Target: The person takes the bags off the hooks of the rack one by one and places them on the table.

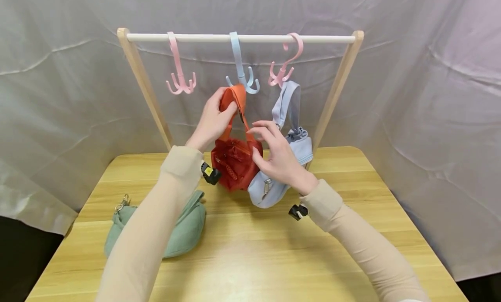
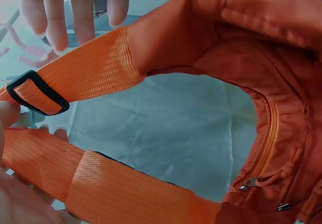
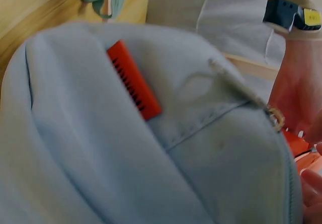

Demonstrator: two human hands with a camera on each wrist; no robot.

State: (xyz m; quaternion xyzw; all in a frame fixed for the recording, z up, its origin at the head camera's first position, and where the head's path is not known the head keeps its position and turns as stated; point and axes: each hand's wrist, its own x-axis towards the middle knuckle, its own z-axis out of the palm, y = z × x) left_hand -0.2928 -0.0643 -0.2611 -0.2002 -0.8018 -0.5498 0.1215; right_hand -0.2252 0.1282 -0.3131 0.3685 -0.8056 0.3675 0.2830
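In the head view my left hand (image 1: 214, 119) grips the orange strap (image 1: 238, 95) of a red bag (image 1: 234, 167) just below the blue hook (image 1: 240, 71); whether the strap is on a prong cannot be told. The left wrist view shows the orange strap (image 2: 95, 65) with a black buckle (image 2: 37, 93) at the fingers. My right hand (image 1: 279, 156), fingers spread and slightly bent, is beside the red bag and in front of a light blue bag (image 1: 301, 147), which hangs by its strap from the right pink hook (image 1: 281, 74). That light blue bag (image 3: 126, 133) fills the right wrist view.
A white rail (image 1: 203, 38) on wooden posts (image 1: 338, 91) carries the hooks. At the left, a pink hook (image 1: 181, 76) holds nothing. A green bag (image 1: 185, 232) lies on the wooden table (image 1: 242, 267), partly behind my left forearm. Grey cloth (image 1: 422, 119) surrounds the table.
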